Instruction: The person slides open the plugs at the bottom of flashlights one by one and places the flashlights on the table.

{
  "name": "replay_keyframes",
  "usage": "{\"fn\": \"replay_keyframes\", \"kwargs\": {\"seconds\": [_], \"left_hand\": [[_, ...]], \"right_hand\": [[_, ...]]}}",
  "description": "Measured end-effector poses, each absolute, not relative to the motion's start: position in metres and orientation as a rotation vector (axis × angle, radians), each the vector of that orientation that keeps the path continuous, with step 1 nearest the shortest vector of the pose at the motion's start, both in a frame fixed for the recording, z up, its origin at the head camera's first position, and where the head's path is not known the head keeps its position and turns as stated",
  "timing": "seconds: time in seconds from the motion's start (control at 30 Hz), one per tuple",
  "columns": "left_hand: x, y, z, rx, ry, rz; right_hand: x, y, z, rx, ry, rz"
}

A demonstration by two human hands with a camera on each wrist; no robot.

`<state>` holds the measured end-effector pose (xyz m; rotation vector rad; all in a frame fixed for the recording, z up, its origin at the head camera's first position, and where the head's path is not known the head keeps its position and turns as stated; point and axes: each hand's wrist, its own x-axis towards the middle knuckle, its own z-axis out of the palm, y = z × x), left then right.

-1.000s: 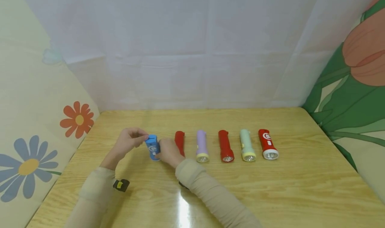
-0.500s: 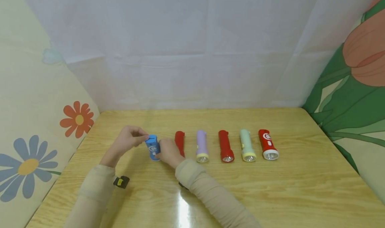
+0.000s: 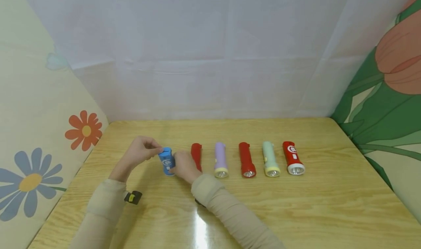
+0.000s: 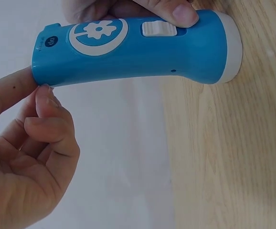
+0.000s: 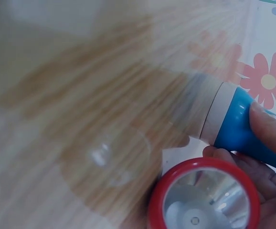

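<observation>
A blue flashlight [image 3: 167, 163] stands upright on the table, its white head [image 4: 232, 47] down against the wood. At its upper end, my left hand [image 3: 139, 153] pinches the edge of the tail between finger and thumb, the other fingers curled in. My right hand [image 3: 185, 165] grips the flashlight lower down; in the left wrist view its thumb [image 4: 185, 15] lies beside the white switch [image 4: 159, 28]. Just right of that hand lies a red flashlight [image 3: 196, 154], partly hidden by it. Its red-rimmed head [image 5: 200, 163] shows close up in the right wrist view.
Farther right, in a row, lie a purple flashlight [image 3: 220, 157], another red flashlight [image 3: 246, 158], a mint flashlight [image 3: 270, 157] and a red-and-white flashlight [image 3: 292, 156]. A pale cloth [image 3: 210, 77] hangs behind the wooden table [image 3: 329, 212]. Flower-printed cloth borders both sides.
My left hand and wrist have risen very slightly, still at the tail of the blue flashlight. The right hand and the other flashlights stay where they were.
</observation>
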<state>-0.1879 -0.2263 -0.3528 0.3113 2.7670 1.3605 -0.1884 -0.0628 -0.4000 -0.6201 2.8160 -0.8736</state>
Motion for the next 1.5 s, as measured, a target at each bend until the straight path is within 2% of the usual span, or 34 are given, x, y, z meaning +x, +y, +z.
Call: {"fn": "replay_keyframes", "kwargs": {"seconds": [1.5], "left_hand": [[-0.1871,-0.2181,-0.3479,0.193,2.849,1.247]], "right_hand": [[-0.1879,-0.064,-0.4007,-0.593,2.802,-0.92]]}}
